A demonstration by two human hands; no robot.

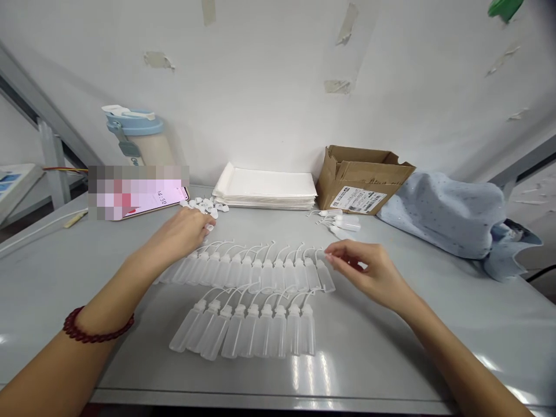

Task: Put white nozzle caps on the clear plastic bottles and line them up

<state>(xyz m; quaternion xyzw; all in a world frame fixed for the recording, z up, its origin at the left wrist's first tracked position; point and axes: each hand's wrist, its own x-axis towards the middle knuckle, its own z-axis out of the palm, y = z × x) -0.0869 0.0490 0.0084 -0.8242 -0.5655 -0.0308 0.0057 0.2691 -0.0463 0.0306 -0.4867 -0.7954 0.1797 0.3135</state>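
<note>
My left hand (187,230) reaches over the back row at the left, fingertips bent down beside a pile of small white caps (204,204). A small white cap (209,227) shows at its fingertips. My right hand (369,267) is at the right end of that row, thumb and index finger pinched at the top of the last translucent squeeze bottle (325,275). The back row of squeeze bottles (245,272) lies side by side, thin tethered straps pointing away. A nearer row of similar bottles (253,330) lies in front. My left forearm partly covers the back row's left end.
Behind the bottles are a stack of white sheets (267,186) and an open cardboard box (362,179). Several loose bottles (345,222) lie before the box. A blue cloth (447,214) is at right; a phone (156,200) and a drinking bottle (145,136) are at left.
</note>
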